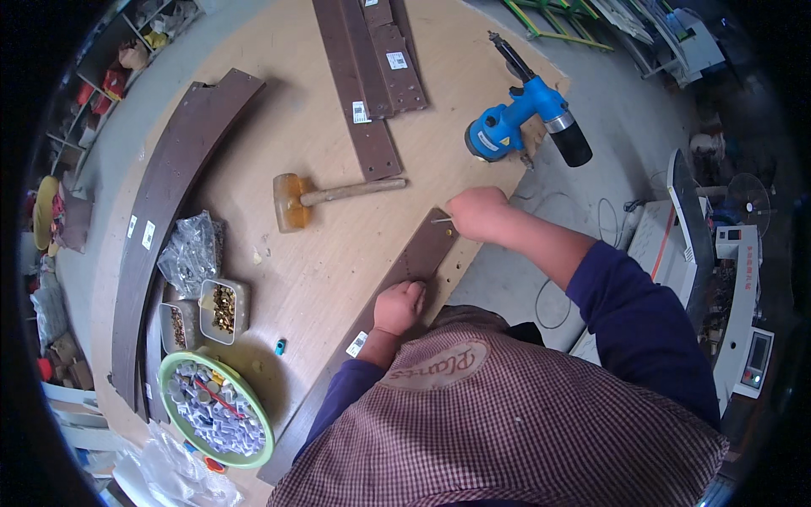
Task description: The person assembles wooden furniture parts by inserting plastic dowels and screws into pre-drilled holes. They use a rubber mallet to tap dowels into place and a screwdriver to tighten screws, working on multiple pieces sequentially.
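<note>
A workshop: a pale plywood bench (321, 245) fills the view, with grey floor and machines off past its right edge.

The left hand (397, 308) lies nearest the body, fingers curled and pressed flat on a dark brown panel (418, 258), pinning it down; it holds nothing. That panel runs along the bench edge from under this hand up to the right hand (477, 211). The right hand's grip is closed to a narrow pinch on a small metal pin (441, 220), which pokes out to the left over the panel's far end.

As a judgement, the fitting work looks early: the pin is at the panel but not visibly seated, the rest of this panel's face under and beyond the hands shows no fitted hardware I can make out, and further panels lie untouched. Whether any of them are finished cannot be told.

Left of the left hand, near the bench's front, sits a small blue bit (280, 346). Further left, a green bowl (173, 414) is heaped with small grey-white fittings and a red piece or two. Just beyond it stand two open tubs (241, 291), one full of brass-coloured screws, the other of smaller dark bits, and a clear bag (193, 249) of metal parts.

Beyond the right hand's grip, to its left, lies a mallet (325, 197); a blue power tool (524, 122) rests further off. A long curved panel (169, 203) lies at the far left, and stacked strips (372, 76) at the far edge.
</note>
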A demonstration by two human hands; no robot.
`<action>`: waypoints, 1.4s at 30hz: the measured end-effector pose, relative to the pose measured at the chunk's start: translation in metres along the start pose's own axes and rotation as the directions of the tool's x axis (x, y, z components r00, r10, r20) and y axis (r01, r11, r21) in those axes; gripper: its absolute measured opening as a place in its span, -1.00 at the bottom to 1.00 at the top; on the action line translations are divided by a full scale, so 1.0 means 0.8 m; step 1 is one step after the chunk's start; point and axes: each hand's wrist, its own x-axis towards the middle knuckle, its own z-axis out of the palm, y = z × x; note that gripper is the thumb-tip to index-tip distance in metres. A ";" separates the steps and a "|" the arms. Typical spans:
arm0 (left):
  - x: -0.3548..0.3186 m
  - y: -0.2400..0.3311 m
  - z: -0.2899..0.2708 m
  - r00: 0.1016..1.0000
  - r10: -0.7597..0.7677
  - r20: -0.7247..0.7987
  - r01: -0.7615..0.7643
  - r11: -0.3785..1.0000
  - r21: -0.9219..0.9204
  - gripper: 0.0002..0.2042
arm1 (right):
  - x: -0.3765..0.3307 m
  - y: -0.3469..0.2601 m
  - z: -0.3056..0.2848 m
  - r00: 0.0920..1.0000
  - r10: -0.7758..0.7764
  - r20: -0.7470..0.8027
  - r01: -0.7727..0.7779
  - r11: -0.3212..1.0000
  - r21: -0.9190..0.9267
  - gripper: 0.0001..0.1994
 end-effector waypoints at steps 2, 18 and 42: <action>-0.001 0.001 -0.002 0.999 -0.039 0.033 0.040 0.999 -0.007 -0.87 | -0.021 0.006 -0.012 0.996 -0.015 -0.083 0.016 1.000 0.005 -0.79; -0.052 -0.006 -0.049 0.578 -0.619 0.532 0.269 -0.471 -0.840 -0.78 | -0.037 0.026 0.085 0.969 0.106 -0.221 -0.050 0.969 0.243 -0.80; -0.079 -0.004 -0.052 0.721 -0.531 0.446 0.287 -0.358 -0.889 -0.61 | -0.042 0.007 0.039 0.952 -0.045 -0.303 0.036 0.999 -0.033 -0.86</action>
